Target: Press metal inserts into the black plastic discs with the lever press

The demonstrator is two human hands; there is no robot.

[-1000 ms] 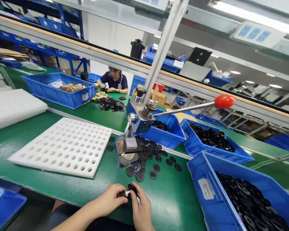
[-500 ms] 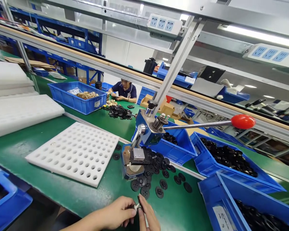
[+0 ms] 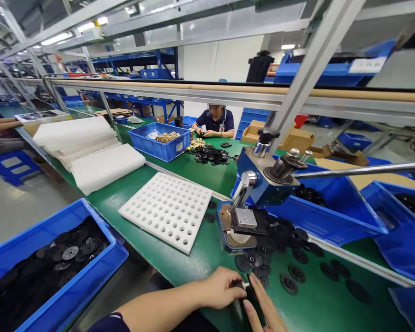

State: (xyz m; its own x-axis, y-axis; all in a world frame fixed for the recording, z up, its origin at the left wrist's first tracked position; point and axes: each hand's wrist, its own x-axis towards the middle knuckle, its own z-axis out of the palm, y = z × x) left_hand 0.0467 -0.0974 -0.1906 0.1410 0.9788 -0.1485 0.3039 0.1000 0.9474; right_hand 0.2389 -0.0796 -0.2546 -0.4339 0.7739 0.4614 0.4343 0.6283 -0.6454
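At the front edge of the green bench, my left hand [image 3: 224, 288] pinches a small white pin-like piece [image 3: 245, 285] between thumb and fingers. Close against it on the right is my right hand [image 3: 267, 306], its fingers fairly straight around a black disc [image 3: 251, 278] seen nearly edge-on. Much of that disc is hidden by the fingers, and whether the pin sits in it I cannot tell. Just beyond my hands, several black discs [image 3: 289, 283] lie loose on the bench. The hand press [image 3: 242, 221] stands behind them, a black part and a metal block on its base.
A white foam tray with rows of holes [image 3: 166, 210] lies left of the press. Blue bins [image 3: 115, 251] stand at the lower left and along the right [image 3: 335, 216]. White foam sheets [image 3: 107, 166] lie farther left. Across the bench sits a co-worker [image 3: 216, 122] beside black parts [image 3: 210, 155].
My view has swung left, bringing the lower-left bin of discs and more of the aisle into sight. Both hands stay close together around the pin and disc.
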